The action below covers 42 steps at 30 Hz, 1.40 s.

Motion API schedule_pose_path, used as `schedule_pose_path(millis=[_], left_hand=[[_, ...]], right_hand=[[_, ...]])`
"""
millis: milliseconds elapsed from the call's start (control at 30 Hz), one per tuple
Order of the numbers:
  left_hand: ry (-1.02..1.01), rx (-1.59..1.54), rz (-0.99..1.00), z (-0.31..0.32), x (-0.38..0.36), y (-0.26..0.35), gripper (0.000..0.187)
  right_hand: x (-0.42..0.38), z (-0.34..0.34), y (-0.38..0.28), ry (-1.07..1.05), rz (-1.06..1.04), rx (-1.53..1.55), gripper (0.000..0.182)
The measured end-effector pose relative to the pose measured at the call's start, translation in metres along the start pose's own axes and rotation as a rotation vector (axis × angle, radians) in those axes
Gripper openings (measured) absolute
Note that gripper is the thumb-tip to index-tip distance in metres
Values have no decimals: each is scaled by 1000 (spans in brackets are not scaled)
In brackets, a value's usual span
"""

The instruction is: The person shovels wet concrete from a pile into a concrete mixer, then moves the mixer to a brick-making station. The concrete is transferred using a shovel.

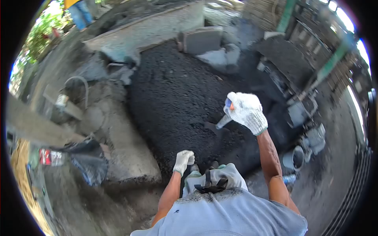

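Observation:
My right hand point(247, 112), in a white knitted glove, is closed around the handle of a tool point(223, 121). The handle slants down to the left, and its dark lower end meets the black material. My left hand point(184, 161), also gloved, is a loose fist above the near edge of the pile; whether anything is inside it is hidden. Dark, grainy material point(173, 90) spreads in front of me, around and beyond both hands.
A concrete ledge point(122, 137) runs along the left, with a black plastic bag point(91, 159) beside it. Slabs point(202, 40) and a pale sack point(220, 57) lie at the back. Buckets point(293, 158) stand at the right. Another person point(80, 13) stands at the far upper left.

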<state>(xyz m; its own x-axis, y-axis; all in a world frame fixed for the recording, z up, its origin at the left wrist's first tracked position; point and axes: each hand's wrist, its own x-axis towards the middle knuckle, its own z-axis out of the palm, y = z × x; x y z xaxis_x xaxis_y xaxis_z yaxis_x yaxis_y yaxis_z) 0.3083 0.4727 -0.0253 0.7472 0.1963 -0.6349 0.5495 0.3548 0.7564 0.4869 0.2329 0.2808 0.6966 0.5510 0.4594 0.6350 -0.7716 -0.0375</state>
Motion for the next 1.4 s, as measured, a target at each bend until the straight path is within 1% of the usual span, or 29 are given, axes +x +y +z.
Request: schedule_pose_path(millis=[33, 67, 100, 167, 200, 233, 267, 300, 367, 400, 433, 467, 500, 567, 633, 700, 767, 833, 900, 933, 967, 1000, 1033, 1100, 1133, 1167, 1233, 1333, 1400], left_hand=[[-131, -21, 9, 9, 17, 6, 10], [-313, -44, -11, 18, 35, 7, 13], [-352, -16, -5, 40, 35, 17, 15], [-441, 79, -27, 88, 44, 31, 23], [-453, 15, -77, 114, 41, 38, 36], [-429, -35, -147, 139, 45, 37, 57], [-409, -187, -226, 162, 48, 37, 73], [-366, -375, -290, 183, 49, 32, 75], [-259, -658, -446, 218, 52, 33, 68], [-336, -822, -427, 231, 70, 23, 57], [-411, -986, -403, 242, 86, 11, 48], [-154, -969, -503, 254, 80, 14, 29], [-113, -822, -477, 257, 74, 5, 20], [-54, -674, -453, 263, 71, -13, 19], [-101, -540, -390, 258, 47, -17, 18], [-161, -437, -330, 254, 33, -17, 16], [-197, -421, -349, 236, 15, 0, 19], [-145, -367, -278, 217, 17, 12, 22], [-152, -363, -185, 197, 50, 0, 25], [-79, -303, -177, 192, 60, -2, 23], [3, -155, -144, 185, 71, -4, 24], [39, -164, -106, 180, 69, 1, 26], [-24, -168, -189, 174, 63, 12, 24], [-115, -220, -275, 164, 80, -2, 21], [-159, -198, -336, 155, 88, -9, 23], [-104, -141, -335, 160, 83, -11, 26], [-124, -82, -403, 158, 84, -27, 31], [-154, 42, -482, 161, 64, -49, 31], [-187, 66, -547, 169, 67, -77, 28]], right_hand=[[5, -30, -9, -20, 13, -11, 19], [9, -59, -15, 50, 10, -25, 20], [12, -88, -21, 122, 5, -37, 20], [4, -148, -31, 189, 53, -214, 46], [-8, -173, -32, 193, 159, -168, 52], [-25, -194, -33, 202, 258, -124, 58], [-44, -211, -38, 221, 356, -118, 58], [-71, -224, -39, 249, 436, -146, 57], [-124, -242, -40, 325, 565, -206, 55], [-149, -247, -41, 375, 613, -238, 54], [-173, -245, -41, 432, 648, -244, 54], [-199, -243, -35, 391, 718, -272, 53], [-231, -242, -27, 347, 790, -297, 51], [-311, -230, -1, 455, 1166, -151, 43], [-401, -216, 27, 484, 1451, 21, 37], [-503, -181, 46, 558, 1638, 293, 29], [-553, -147, 31, 356, 1863, 265, 25], [-620, -87, 6, 331, 1870, 211, 24], [-560, -67, -48, 302, 2044, 316, 24], [-582, -42, -65, 300, 2032, 379, 22], [-562, -36, -84, 326, 2077, 448, 21], [-562, -30, -100, 342, 2093, 535, 20], [-552, -30, -115, 312, 2030, 415, 21], [-556, -37, -125, 375, 2187, 554, 24], [-554, -43, -134, 349, 2220, 487, 25], [-552, -50, -139, 310, 2249, 431, 25], [-594, -40, -164, 285, 2189, 188, 27], [-552, -98, -187, 354, 2328, 178, 26], [-563, -111, -198, 362, 2381, 104, 27]])
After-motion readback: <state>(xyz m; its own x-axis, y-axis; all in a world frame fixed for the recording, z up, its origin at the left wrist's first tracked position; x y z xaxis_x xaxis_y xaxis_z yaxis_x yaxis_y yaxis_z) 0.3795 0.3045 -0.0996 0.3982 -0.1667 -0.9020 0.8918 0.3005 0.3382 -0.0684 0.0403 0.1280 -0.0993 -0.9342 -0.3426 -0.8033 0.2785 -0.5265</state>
